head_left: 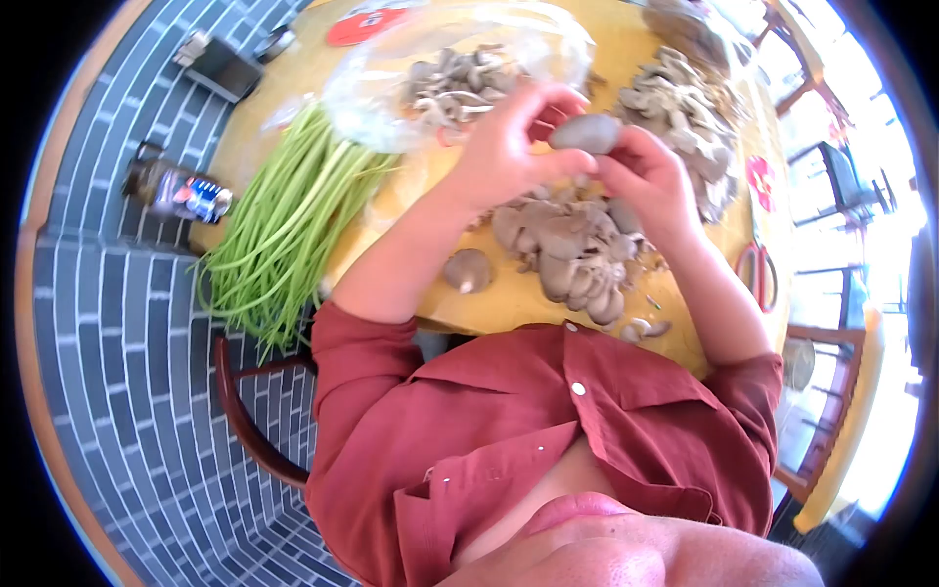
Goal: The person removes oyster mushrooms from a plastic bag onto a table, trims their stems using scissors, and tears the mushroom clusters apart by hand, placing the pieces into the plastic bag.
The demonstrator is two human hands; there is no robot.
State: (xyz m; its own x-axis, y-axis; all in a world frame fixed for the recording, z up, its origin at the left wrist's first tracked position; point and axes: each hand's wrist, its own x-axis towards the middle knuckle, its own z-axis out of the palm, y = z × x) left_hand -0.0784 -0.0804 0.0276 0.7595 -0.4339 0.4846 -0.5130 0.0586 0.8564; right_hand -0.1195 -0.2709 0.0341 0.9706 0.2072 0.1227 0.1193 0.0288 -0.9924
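Note:
Between my two hands, above the table, is a grey oyster mushroom with a smooth cap. My left hand curls around its left side, thumb below and fingers above. The fingers of my right hand pinch its right edge. Beneath my hands lies a cluster of oyster mushrooms. One loose mushroom cap rests to the left, near my left forearm. Past my left hand, an open clear plastic bag contains torn mushroom pieces.
Long green stalks hang over the table's left edge. A larger mushroom heap is at the back right. Red-handled scissors lie along the right edge. A labelled jar stands by the tiled wall. Small mushroom bits are near my body.

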